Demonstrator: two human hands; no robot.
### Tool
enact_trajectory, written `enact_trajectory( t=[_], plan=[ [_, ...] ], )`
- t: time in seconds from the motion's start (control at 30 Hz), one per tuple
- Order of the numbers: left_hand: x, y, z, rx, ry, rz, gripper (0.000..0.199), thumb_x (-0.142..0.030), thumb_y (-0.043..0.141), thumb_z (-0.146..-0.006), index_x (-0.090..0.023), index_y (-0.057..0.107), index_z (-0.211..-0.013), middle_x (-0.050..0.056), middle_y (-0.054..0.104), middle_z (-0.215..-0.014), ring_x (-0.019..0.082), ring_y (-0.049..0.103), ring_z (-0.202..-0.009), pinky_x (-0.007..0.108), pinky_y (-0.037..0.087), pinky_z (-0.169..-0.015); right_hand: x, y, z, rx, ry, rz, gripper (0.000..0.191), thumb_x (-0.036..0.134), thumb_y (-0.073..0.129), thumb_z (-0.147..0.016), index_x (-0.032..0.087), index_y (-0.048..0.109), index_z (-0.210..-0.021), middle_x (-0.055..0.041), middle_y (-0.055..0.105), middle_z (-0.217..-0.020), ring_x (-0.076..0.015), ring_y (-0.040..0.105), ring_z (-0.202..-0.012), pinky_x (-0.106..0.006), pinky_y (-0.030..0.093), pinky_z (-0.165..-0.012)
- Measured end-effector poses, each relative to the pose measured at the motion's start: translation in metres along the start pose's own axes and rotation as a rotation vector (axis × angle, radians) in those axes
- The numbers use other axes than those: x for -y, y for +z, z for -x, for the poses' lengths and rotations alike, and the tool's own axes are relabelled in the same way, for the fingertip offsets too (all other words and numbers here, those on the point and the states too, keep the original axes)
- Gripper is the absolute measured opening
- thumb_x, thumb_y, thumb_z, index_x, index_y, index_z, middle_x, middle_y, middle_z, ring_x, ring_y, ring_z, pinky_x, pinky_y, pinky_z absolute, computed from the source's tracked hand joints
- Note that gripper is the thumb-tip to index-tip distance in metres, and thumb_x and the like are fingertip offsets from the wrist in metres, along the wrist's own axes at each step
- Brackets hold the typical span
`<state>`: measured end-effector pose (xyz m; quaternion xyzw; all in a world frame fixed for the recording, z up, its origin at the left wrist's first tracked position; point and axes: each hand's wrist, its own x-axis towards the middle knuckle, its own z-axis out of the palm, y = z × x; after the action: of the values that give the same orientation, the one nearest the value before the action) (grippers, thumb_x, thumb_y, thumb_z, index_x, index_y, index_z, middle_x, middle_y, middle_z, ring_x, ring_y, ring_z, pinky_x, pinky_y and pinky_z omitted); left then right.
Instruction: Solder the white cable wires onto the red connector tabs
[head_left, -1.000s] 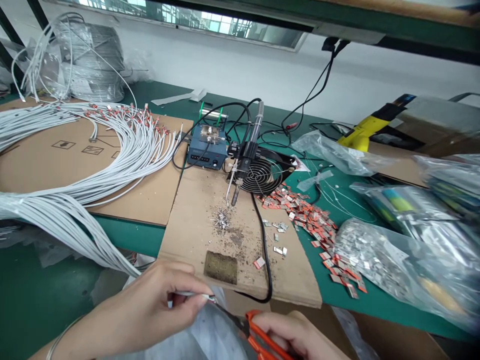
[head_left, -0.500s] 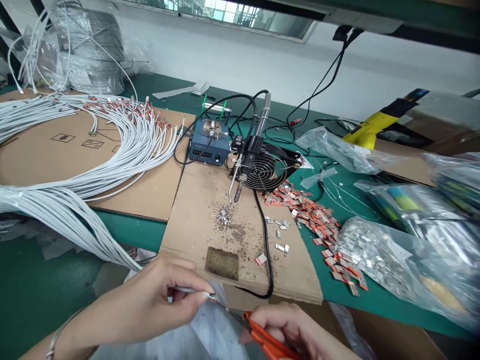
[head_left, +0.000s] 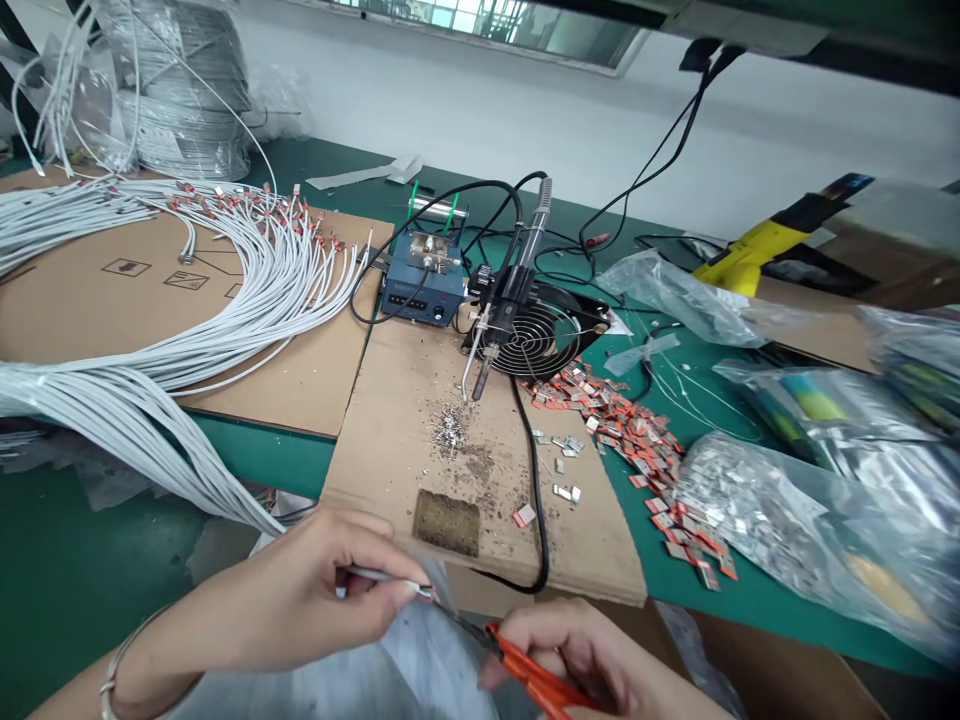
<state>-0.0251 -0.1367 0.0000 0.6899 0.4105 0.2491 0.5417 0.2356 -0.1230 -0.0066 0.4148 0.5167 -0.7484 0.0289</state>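
Observation:
My left hand [head_left: 330, 580] pinches a thin grey cable [head_left: 375, 575] between thumb and fingers near the cable's end. Short thin wires [head_left: 424, 591], one reddish, stick out past the fingertips. Closed around the orange handles of a pair of scissors [head_left: 532, 675] is my right hand [head_left: 577, 640]. The narrow dark blades point up and left, and their tips meet or nearly meet the wire ends; whether they touch cannot be made out. Both hands are in front of the cardboard's near edge, above my lap.
A cardboard sheet [head_left: 390, 440] bears a brown sponge [head_left: 447, 522] and solder crumbs. Behind stand a soldering iron [head_left: 510, 290] in its holder, a blue station [head_left: 421, 290] and a fan [head_left: 544, 335]. Orange-and-silver connectors [head_left: 637, 440] lie right, bundled white cables [head_left: 150, 430] left.
The view has shifted slightly. Both hands keep nearly the same pose, with the scissors' tips still at the wire ends. The reddish wire shows more clearly now.

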Motion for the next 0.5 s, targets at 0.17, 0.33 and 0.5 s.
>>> enact_trajectory(
  t=[0.17,0.33,0.5],
  plan=[
    [-0.001,-0.001,0.000,0.013,-0.030,0.029,0.022,-0.019,0.046,-0.087,-0.016,0.067,-0.082,-0.002,0.048,-0.068,0.006,0.035,-0.056,0.016,0.025,-0.048,0.003,0.001,-0.001,0.006,-0.005,-0.037,0.053,0.056,0.062,-0.075,0.009,0.053,-0.098,0.0036,0.039,-0.064,0.0010,0.029,-0.051,-0.009,0.021,-0.046],
    [0.000,0.000,0.000,0.008,-0.020,0.002,0.021,-0.017,0.047,-0.086,-0.016,0.067,-0.083,-0.002,0.048,-0.067,0.006,0.036,-0.056,0.017,0.025,-0.048,-0.004,-0.002,-0.001,0.042,-0.040,-0.020,0.047,0.052,0.060,-0.079,0.010,0.051,-0.100,0.0038,0.039,-0.065,0.0016,0.029,-0.049,-0.009,0.022,-0.045],
    [0.001,-0.001,-0.001,0.003,-0.024,-0.005,0.020,-0.015,0.047,-0.085,-0.015,0.066,-0.081,-0.003,0.045,-0.066,0.006,0.036,-0.056,0.017,0.025,-0.048,-0.013,-0.004,-0.004,0.023,-0.075,-0.013,0.043,0.050,0.058,-0.081,0.012,0.051,-0.100,0.0045,0.039,-0.064,0.0022,0.028,-0.046,-0.008,0.021,-0.041]
  ],
)
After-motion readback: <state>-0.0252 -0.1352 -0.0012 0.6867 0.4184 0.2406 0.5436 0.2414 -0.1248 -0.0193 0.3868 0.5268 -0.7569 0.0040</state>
